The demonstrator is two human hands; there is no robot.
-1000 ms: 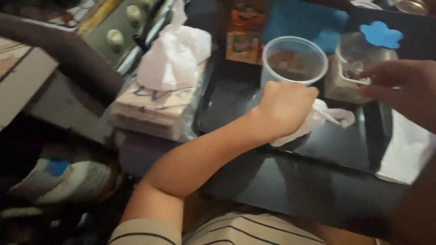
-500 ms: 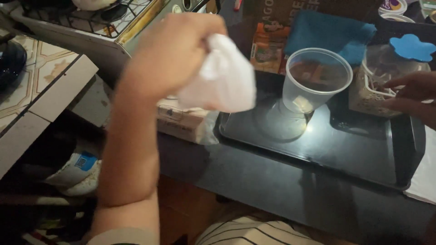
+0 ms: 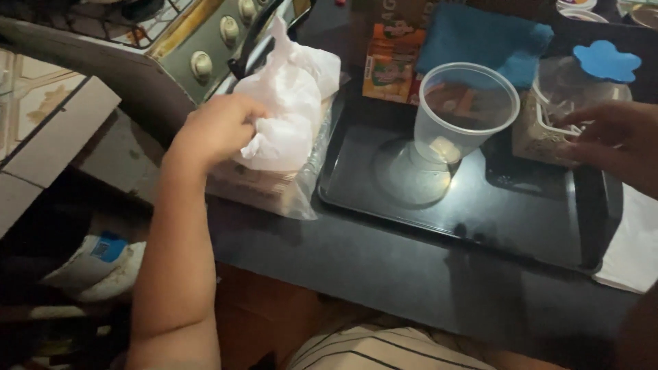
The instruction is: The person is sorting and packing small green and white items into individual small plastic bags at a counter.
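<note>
My left hand (image 3: 216, 130) grips a crumpled white tissue (image 3: 274, 140) and presses it onto a tissue box (image 3: 274, 185) wrapped in clear plastic, where more white tissue (image 3: 291, 75) sticks up. My right hand (image 3: 613, 140) rests against a clear jar (image 3: 558, 113) with a blue flower-shaped lid (image 3: 606, 60) at the right of a black tray (image 3: 480, 212). A clear plastic cup (image 3: 459, 116) with a small pale piece at its bottom stands on the tray between my hands.
A stove with round knobs (image 3: 202, 65) stands at the upper left. Behind the tray lie an orange carton (image 3: 391, 65) and a blue cloth (image 3: 490, 38). White paper (image 3: 630, 247) lies at the right edge. A white bag (image 3: 96, 264) sits low on the left.
My left hand lifted the white tissue off the tray, raised it toward the camera, then brought it down onto the tissue box. My right hand stayed at the jar.
</note>
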